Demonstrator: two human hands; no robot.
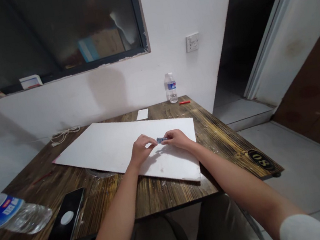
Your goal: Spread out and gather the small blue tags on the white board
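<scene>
A small blue-grey rectangular piece with pale marks (160, 140) is held above the white board (102, 144); it is too small to tell its kind. My right hand (178, 138) pinches its right end between thumb and fingers. At the opposite end, the thumb and fingertips of my left hand (143, 149) close on its edge. Both hands cast shadows on the board, which lies flat on the dark wooden table (224, 154).
A large bottle (12, 212) lies at the left near a black phone (63, 222). At the back are a small water bottle (172, 88), a red pen-like stick (184, 102), a white card (142, 114) and a coiled white cable (64, 135). A wall stands behind the table.
</scene>
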